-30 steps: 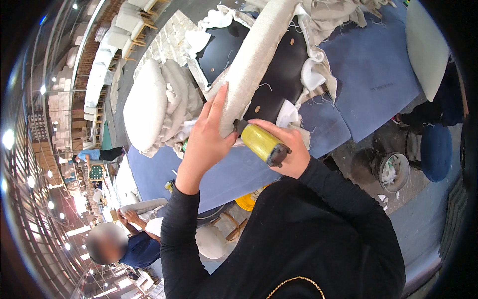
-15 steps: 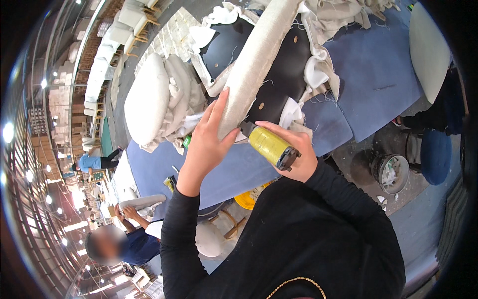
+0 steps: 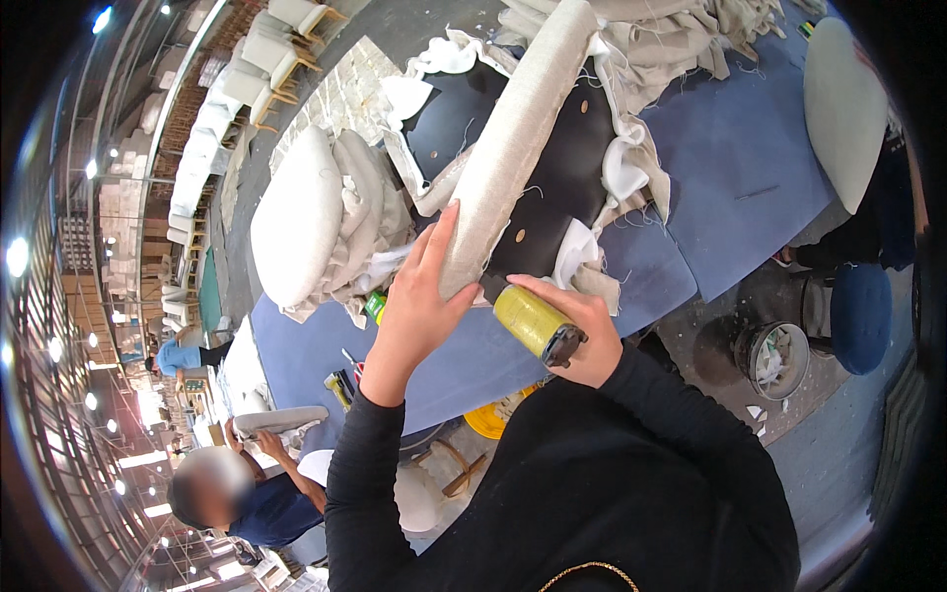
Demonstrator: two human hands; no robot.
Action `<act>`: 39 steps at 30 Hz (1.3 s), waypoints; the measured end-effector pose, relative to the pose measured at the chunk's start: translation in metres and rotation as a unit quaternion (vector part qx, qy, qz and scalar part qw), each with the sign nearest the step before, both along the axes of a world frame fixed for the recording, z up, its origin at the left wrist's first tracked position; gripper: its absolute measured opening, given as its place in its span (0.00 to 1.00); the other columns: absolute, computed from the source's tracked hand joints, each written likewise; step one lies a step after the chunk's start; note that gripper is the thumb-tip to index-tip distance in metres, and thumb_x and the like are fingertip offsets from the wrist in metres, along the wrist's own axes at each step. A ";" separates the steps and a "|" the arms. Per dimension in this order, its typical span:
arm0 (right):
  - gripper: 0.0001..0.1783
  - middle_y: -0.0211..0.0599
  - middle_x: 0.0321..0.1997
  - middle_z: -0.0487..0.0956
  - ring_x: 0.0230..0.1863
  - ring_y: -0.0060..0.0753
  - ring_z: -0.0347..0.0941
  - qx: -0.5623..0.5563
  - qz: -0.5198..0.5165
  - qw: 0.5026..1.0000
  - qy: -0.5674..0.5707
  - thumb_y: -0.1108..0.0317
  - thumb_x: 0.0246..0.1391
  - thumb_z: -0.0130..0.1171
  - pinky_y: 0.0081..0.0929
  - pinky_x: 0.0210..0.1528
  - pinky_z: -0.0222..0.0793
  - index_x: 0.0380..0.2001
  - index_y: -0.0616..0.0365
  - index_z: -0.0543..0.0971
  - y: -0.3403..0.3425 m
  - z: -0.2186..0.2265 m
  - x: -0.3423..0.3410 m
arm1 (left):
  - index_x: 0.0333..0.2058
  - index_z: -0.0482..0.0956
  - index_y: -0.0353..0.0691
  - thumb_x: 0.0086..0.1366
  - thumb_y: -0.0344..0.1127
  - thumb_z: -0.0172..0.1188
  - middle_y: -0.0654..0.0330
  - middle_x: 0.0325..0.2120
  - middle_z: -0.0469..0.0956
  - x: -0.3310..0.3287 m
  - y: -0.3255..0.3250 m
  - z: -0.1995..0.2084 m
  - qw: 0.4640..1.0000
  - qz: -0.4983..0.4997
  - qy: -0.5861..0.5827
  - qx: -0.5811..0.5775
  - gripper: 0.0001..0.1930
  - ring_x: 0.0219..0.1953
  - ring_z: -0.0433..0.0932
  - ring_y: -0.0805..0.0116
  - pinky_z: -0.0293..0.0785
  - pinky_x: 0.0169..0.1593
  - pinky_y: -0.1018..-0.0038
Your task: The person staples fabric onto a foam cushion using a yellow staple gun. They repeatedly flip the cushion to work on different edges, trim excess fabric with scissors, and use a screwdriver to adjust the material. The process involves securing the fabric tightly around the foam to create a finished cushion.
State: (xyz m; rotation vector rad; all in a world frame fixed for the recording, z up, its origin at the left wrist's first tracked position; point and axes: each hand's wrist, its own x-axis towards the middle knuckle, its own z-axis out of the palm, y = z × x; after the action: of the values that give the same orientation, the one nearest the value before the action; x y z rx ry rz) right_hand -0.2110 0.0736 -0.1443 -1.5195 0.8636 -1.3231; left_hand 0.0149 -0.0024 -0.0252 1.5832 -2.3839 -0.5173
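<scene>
Probably fastening a beige padded strip (image 3: pixel 523 128) with a yellow tool (image 3: pixel 533 321); not certain from 1 view. To find the strip, look toward 12 o'clock, pointing roughly from 7 to 1 across a black panel (image 3: pixel 557 197) on the blue table (image 3: pixel 730 212). With the right grip (image 3: pixel 595 343), wrapped around the tool, at 4 o'clock from the strip's near end. With the left grip (image 3: pixel 419 308), steadying that end, thumb and index finger spread; cannot tell whether pinching. For the next move, hold the end still and seat the nose squarely. Cannot make out the strip's underside, the remaining left fingertips, any trigger or the nose's exact contact.
</scene>
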 end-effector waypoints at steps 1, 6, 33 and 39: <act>0.49 0.57 0.63 0.88 0.59 0.59 0.89 -0.002 0.004 1.000 -0.003 0.73 0.51 0.80 0.41 0.62 0.84 0.78 0.50 0.75 0.001 0.001 0.001 | 0.85 0.59 0.49 0.59 0.23 0.73 0.41 0.74 0.75 0.000 -0.001 0.000 1.000 -0.001 0.002 0.000 0.55 0.74 0.76 0.37 0.73 0.76 0.54; 0.44 0.52 0.64 0.88 0.61 0.53 0.89 0.012 0.011 1.000 0.012 0.73 0.56 0.78 0.39 0.64 0.82 0.77 0.56 0.76 0.001 0.002 0.012 | 0.86 0.57 0.54 0.58 0.22 0.72 0.38 0.74 0.72 -0.002 -0.001 -0.001 1.000 -0.016 -0.003 0.002 0.58 0.72 0.76 0.32 0.76 0.72 0.50; 0.47 0.54 0.62 0.88 0.58 0.57 0.89 0.023 0.021 0.999 0.031 0.75 0.56 0.77 0.38 0.61 0.84 0.79 0.52 0.73 0.012 0.006 0.025 | 0.88 0.46 0.47 0.55 0.16 0.67 0.37 0.81 0.63 0.006 0.001 0.016 0.992 -0.040 0.013 0.115 0.63 0.82 0.63 0.34 0.61 0.83 0.54; 0.45 0.53 0.62 0.89 0.59 0.53 0.90 0.010 0.032 0.999 -0.012 0.76 0.55 0.77 0.37 0.62 0.82 0.77 0.56 0.75 0.011 0.003 0.020 | 0.88 0.44 0.50 0.54 0.17 0.70 0.37 0.80 0.63 0.012 -0.001 0.015 0.992 -0.057 0.012 0.116 0.66 0.81 0.63 0.32 0.63 0.82 0.53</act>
State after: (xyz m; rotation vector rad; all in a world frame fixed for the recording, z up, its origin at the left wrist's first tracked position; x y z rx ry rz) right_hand -0.1913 0.0845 -0.1414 -1.4998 0.8048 -1.2807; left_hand 0.0264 -0.0039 -0.0101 1.5232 -2.4826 -0.8603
